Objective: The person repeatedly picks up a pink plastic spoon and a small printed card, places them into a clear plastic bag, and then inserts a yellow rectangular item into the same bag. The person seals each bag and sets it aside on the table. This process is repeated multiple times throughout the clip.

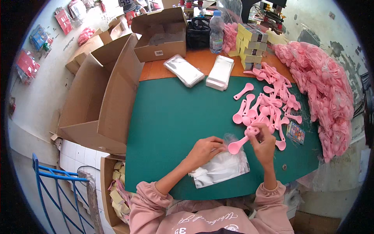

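My right hand [263, 144] pinches a pink plastic spoon [236, 147] by its handle, with the bowl turned to the left. Something else pink shows at the fingertips, partly hidden. My left hand [206, 151] has its fingers curled at the upper edge of a clear plastic bag [224, 171], which lies on a stack of such bags. A crinkled, see-through part of the bag stands up between the two hands. Just beyond my right hand spreads a heap of loose pink spoons [269, 105] on the green table mat [175, 117].
Small picture cards [295, 132] lie right of the spoons. Two packs of clear bags [184, 70] [220, 73] lie farther back. Behind stand a water bottle [216, 33] and stacked yellow-sided card packs [251, 46]. Bagged spoons [323, 93] bulge at right; open cardboard boxes [117, 93] stand left.
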Demonstrator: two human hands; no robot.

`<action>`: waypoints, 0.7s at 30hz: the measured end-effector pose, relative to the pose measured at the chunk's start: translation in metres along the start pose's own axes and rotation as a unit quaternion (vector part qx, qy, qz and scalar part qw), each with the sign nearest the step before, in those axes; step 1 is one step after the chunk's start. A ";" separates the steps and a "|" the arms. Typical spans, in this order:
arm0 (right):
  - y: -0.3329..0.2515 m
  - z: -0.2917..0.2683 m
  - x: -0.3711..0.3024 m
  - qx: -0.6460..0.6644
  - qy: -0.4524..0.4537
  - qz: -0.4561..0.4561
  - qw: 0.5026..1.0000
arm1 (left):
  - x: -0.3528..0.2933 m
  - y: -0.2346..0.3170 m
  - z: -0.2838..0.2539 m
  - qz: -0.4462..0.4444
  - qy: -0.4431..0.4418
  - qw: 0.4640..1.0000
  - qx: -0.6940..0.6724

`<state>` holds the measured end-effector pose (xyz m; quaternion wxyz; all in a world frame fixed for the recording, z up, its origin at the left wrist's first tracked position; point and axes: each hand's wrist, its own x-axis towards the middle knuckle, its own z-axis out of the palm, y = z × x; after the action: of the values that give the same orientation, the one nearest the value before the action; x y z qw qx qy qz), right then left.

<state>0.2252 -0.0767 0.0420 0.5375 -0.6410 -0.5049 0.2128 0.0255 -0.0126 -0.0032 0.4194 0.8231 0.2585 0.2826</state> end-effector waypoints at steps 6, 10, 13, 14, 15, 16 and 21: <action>-0.003 0.005 -0.004 -0.142 -0.002 -0.050 0.989 | 0.004 0.008 -0.014 -0.073 -0.022 0.996 0.039; -0.003 0.004 -0.005 -0.150 0.001 -0.047 0.988 | 0.006 0.005 -0.020 -0.155 -0.019 0.977 -0.144; -0.006 0.004 -0.006 -0.163 -0.008 -0.046 0.986 | 0.003 -0.010 -0.016 -0.111 0.030 0.981 -0.155; -0.008 0.004 -0.006 -0.153 -0.013 -0.065 0.986 | 0.003 -0.011 -0.014 -0.137 0.031 0.960 -0.241; -0.009 0.005 -0.005 -0.144 -0.017 -0.084 0.986 | 0.004 -0.012 -0.014 -0.162 0.032 0.931 -0.324; -0.010 0.003 -0.005 -0.146 -0.018 -0.084 0.986 | 0.004 -0.009 -0.015 -0.162 0.032 0.931 -0.326; -0.017 0.005 -0.003 0.055 0.109 -0.048 0.991 | 0.005 0.006 -0.024 -0.209 0.008 0.893 -0.398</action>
<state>0.2123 -0.0786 0.0548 0.6333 -0.6050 -0.4610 0.1428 0.0137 0.0003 0.0148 0.7593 0.5119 0.2936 0.2742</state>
